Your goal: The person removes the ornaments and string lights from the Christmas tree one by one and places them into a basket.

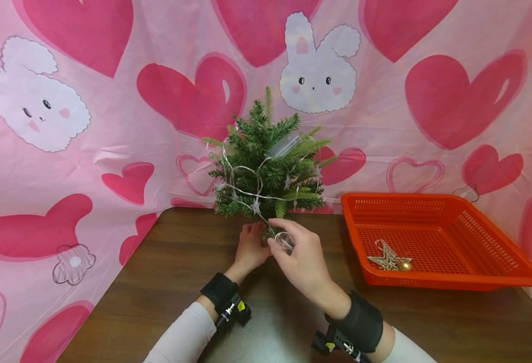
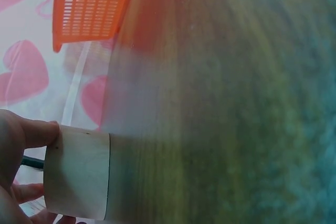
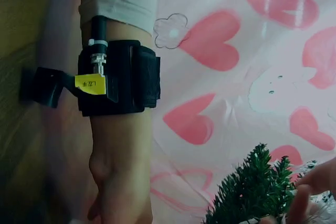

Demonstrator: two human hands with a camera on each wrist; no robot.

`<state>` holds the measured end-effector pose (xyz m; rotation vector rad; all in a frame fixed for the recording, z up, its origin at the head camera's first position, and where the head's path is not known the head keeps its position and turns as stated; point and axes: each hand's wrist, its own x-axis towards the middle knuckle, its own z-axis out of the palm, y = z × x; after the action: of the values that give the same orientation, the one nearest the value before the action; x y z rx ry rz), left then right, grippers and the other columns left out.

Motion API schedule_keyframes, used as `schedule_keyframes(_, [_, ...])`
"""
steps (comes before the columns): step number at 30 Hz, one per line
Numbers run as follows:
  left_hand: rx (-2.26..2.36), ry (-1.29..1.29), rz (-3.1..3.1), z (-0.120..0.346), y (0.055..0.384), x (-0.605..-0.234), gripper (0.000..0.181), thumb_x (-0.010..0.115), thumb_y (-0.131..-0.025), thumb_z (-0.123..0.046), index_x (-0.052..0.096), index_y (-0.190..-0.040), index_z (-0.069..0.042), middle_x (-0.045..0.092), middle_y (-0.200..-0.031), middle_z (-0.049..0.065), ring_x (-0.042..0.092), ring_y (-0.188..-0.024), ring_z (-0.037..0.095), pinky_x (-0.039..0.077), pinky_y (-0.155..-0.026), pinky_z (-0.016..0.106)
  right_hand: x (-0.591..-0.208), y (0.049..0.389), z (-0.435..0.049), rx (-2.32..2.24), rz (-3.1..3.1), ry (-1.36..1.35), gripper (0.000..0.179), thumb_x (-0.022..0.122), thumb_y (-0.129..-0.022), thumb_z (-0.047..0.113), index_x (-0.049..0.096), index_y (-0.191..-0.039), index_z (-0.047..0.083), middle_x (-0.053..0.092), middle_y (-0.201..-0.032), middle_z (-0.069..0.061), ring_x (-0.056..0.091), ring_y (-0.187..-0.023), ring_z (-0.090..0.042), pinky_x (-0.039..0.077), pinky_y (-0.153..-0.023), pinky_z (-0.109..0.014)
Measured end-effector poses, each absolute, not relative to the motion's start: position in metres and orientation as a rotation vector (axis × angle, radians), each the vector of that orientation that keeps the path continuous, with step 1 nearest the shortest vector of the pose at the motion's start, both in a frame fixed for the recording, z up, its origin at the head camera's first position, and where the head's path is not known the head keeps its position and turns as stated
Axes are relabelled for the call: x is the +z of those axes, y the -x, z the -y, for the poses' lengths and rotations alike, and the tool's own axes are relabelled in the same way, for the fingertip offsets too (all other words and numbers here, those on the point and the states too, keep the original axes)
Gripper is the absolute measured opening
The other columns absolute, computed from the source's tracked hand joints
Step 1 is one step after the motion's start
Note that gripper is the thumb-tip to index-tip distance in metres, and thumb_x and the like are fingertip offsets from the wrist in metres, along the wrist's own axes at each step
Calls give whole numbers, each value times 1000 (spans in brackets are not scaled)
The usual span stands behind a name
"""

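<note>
Green tree [image 1: 272, 176]: stood upright on the brown table [image 1: 157, 272], wrapped with star-shaped lights [image 1: 256, 205].
Battery box [image 1: 283, 146]: lodged among the upper branches.
Left hand [image 1: 251, 249]: fingers bent around the pale base [image 2: 79, 177] under the tree, its edge gripped.
Right hand [image 1: 306, 262]: thumb and forefinger curved, slightly parted at the tips; a loose coil of wire [image 1: 285, 241] is held there (just below the branches).
Orange basket [image 1: 429, 280]: placed to the right; a glittery star [image 1: 387, 258] and gold ball [image 1: 405, 265] are contained.
</note>
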<state>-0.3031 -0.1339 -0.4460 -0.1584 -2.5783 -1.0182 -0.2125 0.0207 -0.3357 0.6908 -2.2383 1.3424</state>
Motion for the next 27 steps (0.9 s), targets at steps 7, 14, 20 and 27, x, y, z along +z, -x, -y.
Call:
schedule_keyframes(7, [-991,76,2598,131,302,-445,57,77,-77,-29,58,-125,-4,52,-125,23,51,-115,41,50,-88,55,-336,213,-19,1219,2264,-772,30,72,-88,10,70,-118,10,73,-113,-5,71,-97,-16,58,-83,-35])
schedule_keyframes(14, [-964,94,2568,130,298,-444,47,74,-78,-24,57,-115,-1,50,-122,25,50,-111,43,51,-83,58,-333,213,-12,1167,2245,-790,29,78,-83,11,71,-111,13,74,-102,-1,70,-94,-13,57,-82,-33])
schedule_keyframes(20, [-916,55,2613,129,305,-452,48,72,-82,-25,55,-118,0,48,-124,25,50,-111,43,53,-81,58,-334,211,-10,1157,2203,-748,28,80,-80,10,70,-105,16,74,-89,4,70,-83,-9,56,-74,-32])
schedule_keyframes(27, [-890,23,2566,129,308,-459,52,74,-79,-25,53,-120,-1,47,-121,26,51,-110,43,54,-75,58,-334,208,-10,1361,2185,-740,30,77,-79,9,68,-106,16,72,-82,6,67,-76,-4,54,-71,-24])
